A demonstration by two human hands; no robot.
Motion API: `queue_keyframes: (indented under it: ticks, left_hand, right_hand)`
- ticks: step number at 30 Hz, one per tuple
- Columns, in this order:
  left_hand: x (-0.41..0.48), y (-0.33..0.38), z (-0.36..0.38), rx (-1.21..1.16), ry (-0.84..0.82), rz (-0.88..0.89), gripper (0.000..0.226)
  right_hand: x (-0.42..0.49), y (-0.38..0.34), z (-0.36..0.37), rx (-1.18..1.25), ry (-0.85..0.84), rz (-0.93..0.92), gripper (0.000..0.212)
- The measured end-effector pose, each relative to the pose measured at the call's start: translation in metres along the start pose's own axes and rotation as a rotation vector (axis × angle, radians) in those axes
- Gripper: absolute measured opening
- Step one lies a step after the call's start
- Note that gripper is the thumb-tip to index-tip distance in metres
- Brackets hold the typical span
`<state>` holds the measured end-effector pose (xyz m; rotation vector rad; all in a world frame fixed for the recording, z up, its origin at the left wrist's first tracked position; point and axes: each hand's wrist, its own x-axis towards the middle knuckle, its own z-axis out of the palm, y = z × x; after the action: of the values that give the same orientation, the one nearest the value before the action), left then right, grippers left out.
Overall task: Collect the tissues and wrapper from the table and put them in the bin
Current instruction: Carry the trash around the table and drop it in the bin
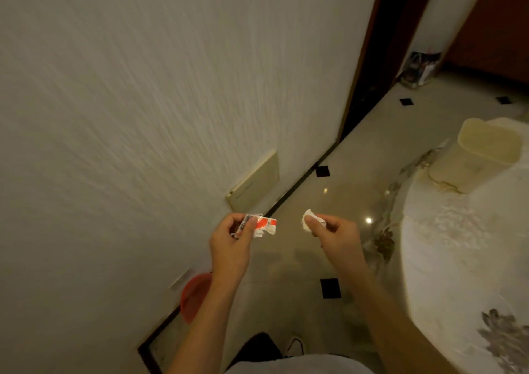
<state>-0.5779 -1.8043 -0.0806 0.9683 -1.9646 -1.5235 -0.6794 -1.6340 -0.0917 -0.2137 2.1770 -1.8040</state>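
Note:
My left hand (pixel 233 240) pinches a crumpled white and orange wrapper (pixel 264 226) in front of the wall. My right hand (pixel 335 235) grips a small wad of white tissue (pixel 309 220) over the tiled floor. Both hands are held out at about the same height, a little apart. An orange-red bin (pixel 193 295) stands on the floor against the wall, below and behind my left forearm, which hides part of it.
A round table with a white patterned cloth (pixel 446 259) fills the right side, with a cream tissue box (pixel 483 150) on it. A textured wall (pixel 143 101) rises on the left. A doorway and a clear container (pixel 420 69) lie far ahead.

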Motion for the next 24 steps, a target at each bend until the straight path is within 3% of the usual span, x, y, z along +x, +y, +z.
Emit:
queue_keyframes:
  ticks: [12, 24]
  left_hand:
    - [0.157, 0.038, 0.104, 0.066, -0.231, 0.09, 0.018]
    - [0.336, 0.091, 0.223, 0.0, -0.493, 0.192, 0.017]
  right_hand:
    - [0.138, -0.009, -0.018, -0.046, 0.214, 0.038, 0.021]
    - [0.31, -0.055, -0.02, -0.063, 0.49, 0.018, 0.006]
